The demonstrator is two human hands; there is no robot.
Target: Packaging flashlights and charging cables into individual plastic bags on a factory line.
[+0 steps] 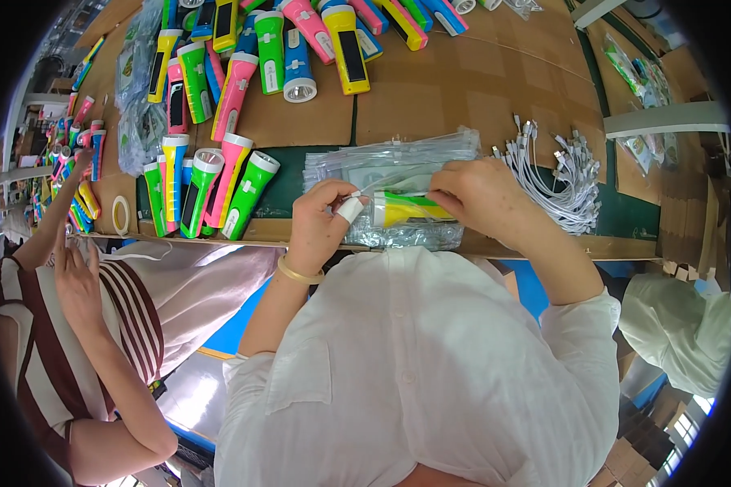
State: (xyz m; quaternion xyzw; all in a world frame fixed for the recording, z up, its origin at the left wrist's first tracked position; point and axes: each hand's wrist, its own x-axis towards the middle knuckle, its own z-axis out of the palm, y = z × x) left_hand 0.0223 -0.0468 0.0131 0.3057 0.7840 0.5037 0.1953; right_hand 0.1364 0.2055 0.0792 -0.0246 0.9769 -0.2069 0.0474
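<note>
Left hand (pixel 321 223) is pinching bag (pixel 396 182), nine o'clock of flashlight (pixel 410 210); right hand (pixel 475 195), two o'clock, hold unclear; tugging risks tearing.

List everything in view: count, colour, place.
Flashlight: one, green and yellow, between the hands
Loose flashlights: many, multicoloured, upper left
Grouped flashlights: several, multicoloured, left of the hands
Farther flashlights: many, multicoloured, far left
Clear bags: stack, uncountable, around the flashlight
Bundled plastic: uncountable, clear, left of the loose flashlights
Cables: bunch, white, right
Tape roll: one, pale yellow, left table edge
Cardboard: brown, on the table
Table: one, green, under the cardboard
Co-worker: one, maroon-and-white stripes, left
Shirt: one, white, wearer's
Bracelet: one, cream, left wrist
Left hand: one, white finger covering, left of the flashlight
Right hand: one, bare, at the flashlight's right end
</note>
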